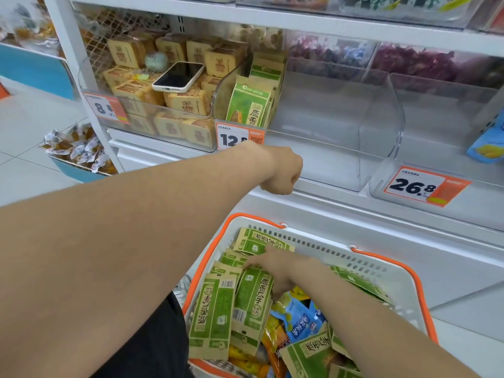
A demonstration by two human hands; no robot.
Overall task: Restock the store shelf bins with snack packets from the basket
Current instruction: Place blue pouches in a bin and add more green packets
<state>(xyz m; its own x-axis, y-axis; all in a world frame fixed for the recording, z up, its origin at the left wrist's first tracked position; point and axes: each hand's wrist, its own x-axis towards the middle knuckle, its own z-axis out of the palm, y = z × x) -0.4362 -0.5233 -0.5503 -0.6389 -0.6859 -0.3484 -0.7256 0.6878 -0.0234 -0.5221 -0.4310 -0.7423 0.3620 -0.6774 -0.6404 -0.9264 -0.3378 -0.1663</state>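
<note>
A white basket with orange handles (pixel 387 271) sits below the shelf, full of green-and-tan snack packets (pixel 215 312) plus blue and yellow ones. My right hand (pixel 275 271) reaches into it and grips a stack of green packets (pixel 253 296). My left hand (pixel 283 170) is curled into a fist at the front lip of the clear shelf bin (pixel 341 137) with the 12.8 tag (pixel 237 137); nothing shows in its fingers. A few green packets (pixel 251 105) stand upright at that bin's left end; the rest of the bin is bare.
A phone (pixel 178 77) lies on tan boxed snacks (pixel 188 102) in the left bin. To the right is a clear bin tagged 26.8 (pixel 425 186) with a blue packet (pixel 488 143) at its edge. A low bin of wrapped sweets (pixel 79 148) stands on the floor at left.
</note>
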